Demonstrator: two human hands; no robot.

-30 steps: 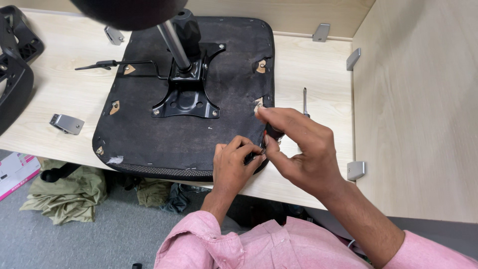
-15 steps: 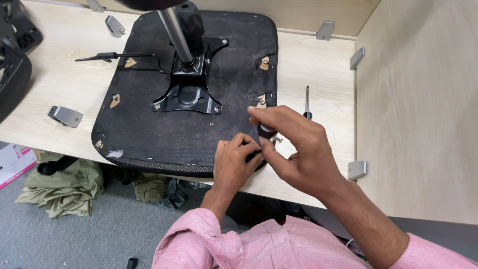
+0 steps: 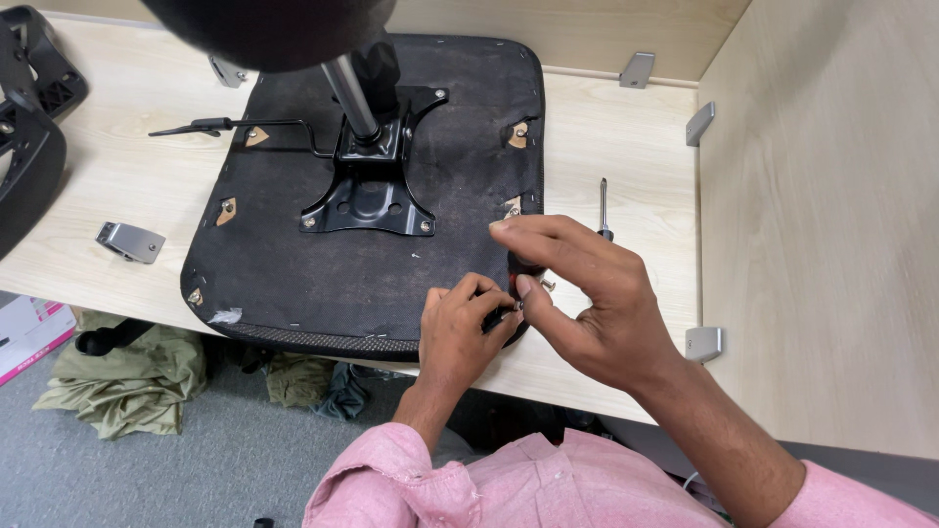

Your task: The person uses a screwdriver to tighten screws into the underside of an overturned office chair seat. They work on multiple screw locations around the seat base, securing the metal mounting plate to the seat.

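At the far left of the table [image 3: 117, 186], black plastic chair parts [image 3: 34, 108] are seen at the edge, and a small bent metal bracket [image 3: 129, 242] lies near them. Right of that, an upturned black seat base [image 3: 293, 274] is laid flat, with its black mounting plate [image 3: 370, 191] and chrome gas cylinder [image 3: 350, 98] rising toward the camera; a thin lever [image 3: 210, 125] is carried out to the left of the plate.

At the seat base's near right corner the left hand [image 3: 460, 337] is placed, its grip pinched shut on a small dark fastener [image 3: 501, 315], whose exact kind cannot be made out. Just right of it, touching at the fingertips, the right hand [image 3: 587, 303] is curled over the same corner; its grip is closed on what appears to be the same small part, though the contact is partly hidden. The fastener thus lies between both grips, the left being slightly nearer.

A screwdriver [image 3: 603, 207] is laid just beyond the right hand, its long axis running away from the person. Further right, metal brackets [image 3: 704, 344] are fixed to the side panel [image 3: 831, 244].
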